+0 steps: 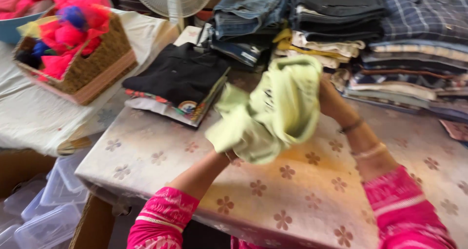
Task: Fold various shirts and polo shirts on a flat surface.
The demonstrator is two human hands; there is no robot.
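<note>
Pale-green garment (278,107) | gripped by both hands; left (229,154); right (331,100)

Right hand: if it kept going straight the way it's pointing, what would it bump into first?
Probably the stack of folded clothes beyond the right hand, though depth is unclear.

Table (161,156) with pale flower-print cover

Far edge: folded black garment stack (178,80) at left, tall piles of folded clothes (370,49) centre to right.
</note>
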